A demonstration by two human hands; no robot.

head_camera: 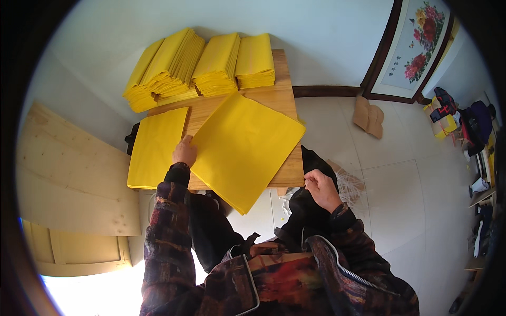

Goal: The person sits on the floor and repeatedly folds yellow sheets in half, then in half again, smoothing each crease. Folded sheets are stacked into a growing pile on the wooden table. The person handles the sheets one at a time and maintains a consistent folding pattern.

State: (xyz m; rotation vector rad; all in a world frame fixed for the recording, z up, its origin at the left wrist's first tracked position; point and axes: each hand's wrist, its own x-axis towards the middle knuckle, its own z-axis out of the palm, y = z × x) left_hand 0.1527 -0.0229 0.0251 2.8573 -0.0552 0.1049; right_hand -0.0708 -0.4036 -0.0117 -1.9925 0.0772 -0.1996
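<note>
Large yellow sheets [247,150], which look like paper, lie turned at an angle on the wooden table [290,170], one corner jutting past its front edge. At their left corner is my left hand [185,151], fingers at the sheets' edge; whether it grips them cannot be told. Left of that hand, a flat stack of yellow sheets [158,146] lies on the table's left side. My right hand [321,187] hovers by the table's front right corner, above my leg, its fingers curled; whether anything small is between the fingertips cannot be told.
Tall piles of folded yellow sheets [215,61] line the table's back edge against the wall. A plywood board [75,173] stands at the left. On the tiled floor to the right lie brown cardboard [367,116] and white shredded strands [350,187]. A framed flower picture [411,51] leans at the wall.
</note>
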